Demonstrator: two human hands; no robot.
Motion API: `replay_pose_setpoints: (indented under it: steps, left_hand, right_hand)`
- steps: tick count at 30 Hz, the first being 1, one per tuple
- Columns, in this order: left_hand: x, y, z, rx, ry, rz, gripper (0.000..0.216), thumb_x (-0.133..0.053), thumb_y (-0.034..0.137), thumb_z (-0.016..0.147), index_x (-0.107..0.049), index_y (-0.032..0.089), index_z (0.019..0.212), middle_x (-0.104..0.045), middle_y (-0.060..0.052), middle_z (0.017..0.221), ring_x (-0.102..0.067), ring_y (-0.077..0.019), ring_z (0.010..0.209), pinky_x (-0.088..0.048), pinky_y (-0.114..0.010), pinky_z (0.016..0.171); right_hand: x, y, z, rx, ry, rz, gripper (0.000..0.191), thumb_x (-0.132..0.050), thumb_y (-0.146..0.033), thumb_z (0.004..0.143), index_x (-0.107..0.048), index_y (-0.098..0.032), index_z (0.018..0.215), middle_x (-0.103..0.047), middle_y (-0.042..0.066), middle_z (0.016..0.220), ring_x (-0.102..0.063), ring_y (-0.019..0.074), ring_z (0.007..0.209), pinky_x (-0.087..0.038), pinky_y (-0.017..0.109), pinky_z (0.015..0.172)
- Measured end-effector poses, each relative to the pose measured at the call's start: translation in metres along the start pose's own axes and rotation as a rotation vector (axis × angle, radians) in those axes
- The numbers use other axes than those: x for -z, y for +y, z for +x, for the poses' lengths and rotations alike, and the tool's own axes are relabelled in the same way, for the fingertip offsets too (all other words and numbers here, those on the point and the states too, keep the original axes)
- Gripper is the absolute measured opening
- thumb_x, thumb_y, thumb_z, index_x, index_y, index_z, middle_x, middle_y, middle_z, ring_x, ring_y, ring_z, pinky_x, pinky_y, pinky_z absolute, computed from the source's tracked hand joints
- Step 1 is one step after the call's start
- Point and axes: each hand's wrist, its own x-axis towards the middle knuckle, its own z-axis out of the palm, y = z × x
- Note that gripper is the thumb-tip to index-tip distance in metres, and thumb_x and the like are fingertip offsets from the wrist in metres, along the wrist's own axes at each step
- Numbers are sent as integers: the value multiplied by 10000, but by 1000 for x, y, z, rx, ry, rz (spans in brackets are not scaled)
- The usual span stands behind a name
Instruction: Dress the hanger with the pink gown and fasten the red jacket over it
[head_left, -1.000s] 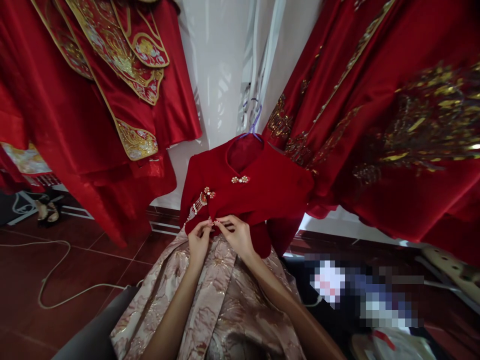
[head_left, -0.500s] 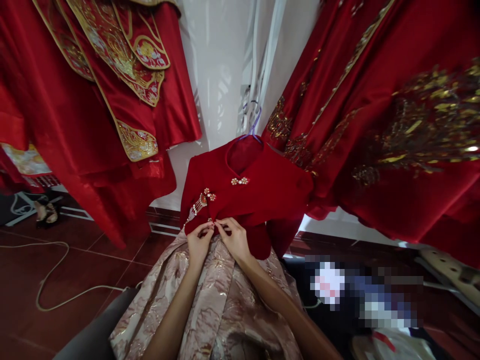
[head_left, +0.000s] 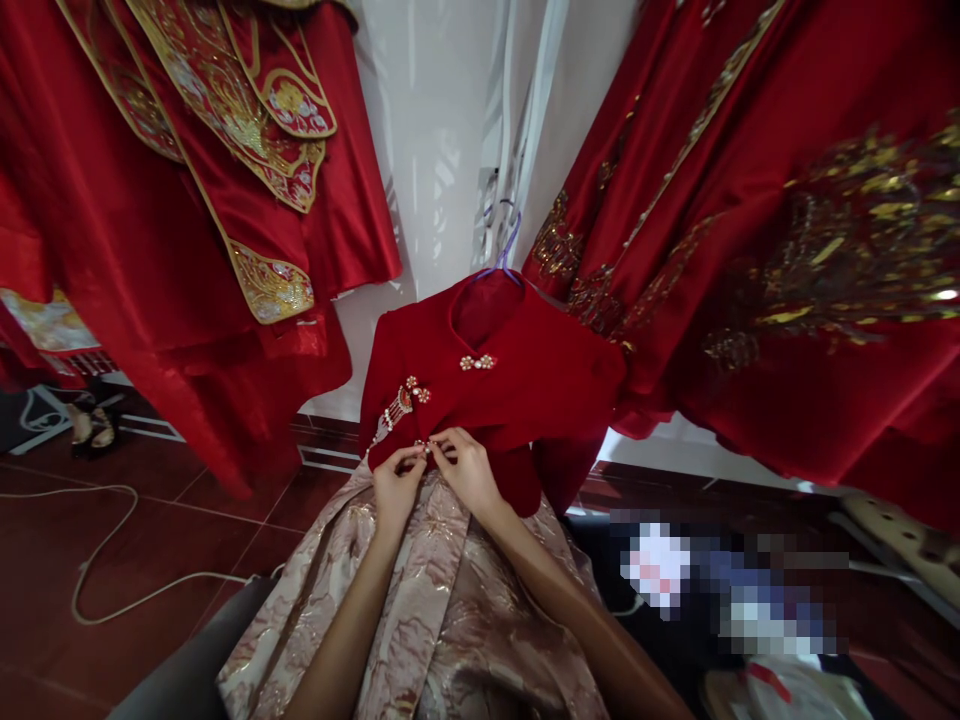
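A short dark red velvet top [head_left: 525, 385] hangs on a purple hanger [head_left: 508, 245] in front of me, over a pleated pale pink and gold brocade skirt [head_left: 420, 610]. The top has a pearl clasp at the collar [head_left: 477, 362] and a tasselled pearl clasp [head_left: 401, 402] lower on its slanted front. My left hand [head_left: 395, 487] and my right hand [head_left: 466, 472] meet at the top's lower front edge, both pinched on a small pearl fastener [head_left: 425, 447] there.
Red robes with gold embroidery hang at the left [head_left: 187, 200] and the right [head_left: 787, 250], with a white wall [head_left: 442, 150] between them. A white cable [head_left: 112, 590] loops across the dark red floor tiles. Sandals [head_left: 90, 425] lie at the far left.
Both hands have stayed at the fastener on the top's lower edge, shifting only slightly upward. The garments have not moved.
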Motion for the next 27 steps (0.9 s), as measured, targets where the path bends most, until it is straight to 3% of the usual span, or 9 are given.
replay_pose_setpoints:
  steps: [5,12,16,22,27]
  left_hand:
    - [1,1,0,-25,97,-49,233,-637,247,702,-583,156,909,-647,-51,895,-617,-119,686,-516,-239,596]
    - [2,8,-4,-46,119,11,170,-613,270,747,-565,158,866,-605,-20,810,-564,-95,645,-455,-193,562]
    - [1,6,-5,-85,83,92,201,-619,296,760,-598,155,902,-634,-46,890,-582,-106,676,-468,-214,592]
    - [4,2,-4,-185,-33,226,210,-606,313,791,-652,174,942,-655,-56,925,-615,-138,768,-494,-260,679]
    - [6,3,-4,-143,-25,192,223,-624,350,784,-664,173,914,-673,-58,899,-626,-154,787,-496,-268,680]
  right_hand:
    - [29,-15,3,-71,-112,69,176,-582,-249,804,-660,-194,952,-663,44,903,-636,112,657,-527,217,588]
    - [61,-40,6,-92,-58,32,162,-549,-298,841,-667,-202,895,-673,-1,680,-605,104,557,-453,191,521]
    - [55,-40,4,-86,-75,19,165,-543,-305,847,-662,-202,896,-669,-3,668,-617,108,589,-464,197,555]
    - [29,-13,2,-88,-120,-19,185,-573,-247,812,-625,-172,972,-685,60,878,-642,145,752,-519,247,648]
    - [20,0,3,-95,-122,-25,185,-586,-222,805,-622,-169,978,-692,68,880,-645,156,774,-519,266,669]
